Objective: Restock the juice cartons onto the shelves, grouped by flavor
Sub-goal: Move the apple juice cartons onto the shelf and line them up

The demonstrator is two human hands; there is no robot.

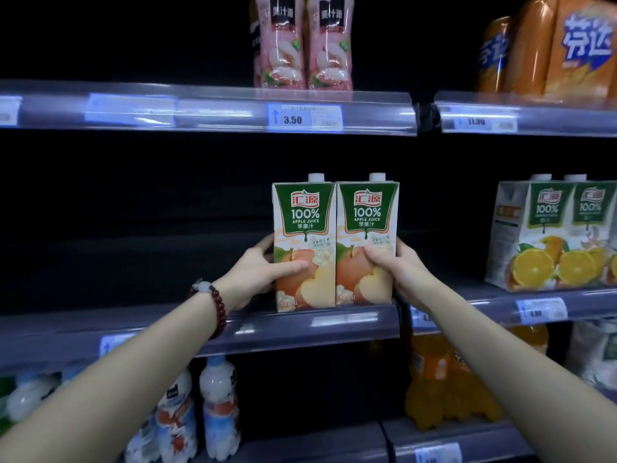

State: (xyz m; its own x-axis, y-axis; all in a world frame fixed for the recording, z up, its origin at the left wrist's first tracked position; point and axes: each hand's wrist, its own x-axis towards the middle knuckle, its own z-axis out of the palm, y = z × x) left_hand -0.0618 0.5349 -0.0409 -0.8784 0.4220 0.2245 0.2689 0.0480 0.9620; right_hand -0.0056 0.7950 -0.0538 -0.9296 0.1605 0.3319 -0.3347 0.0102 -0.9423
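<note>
Two apple juice cartons stand upright side by side at the front edge of the middle shelf [160, 325]. My left hand [263, 272] grips the left apple carton [302, 228] from its left side, thumb across the front. My right hand [397, 265] grips the right apple carton [365, 225] from its right side. The two cartons touch each other. On the neighbouring shelf section to the right stand two orange juice cartons [554, 235] of the same brand.
Pink peach drink bottles [300, 45] and orange soda bottles [551, 48] stand on the top shelf. Below are white bottles [217, 406] and orange drink bottles [444, 382]. The middle shelf left of the apple cartons is dark, and I see nothing standing on it. Price tags line the shelf rails.
</note>
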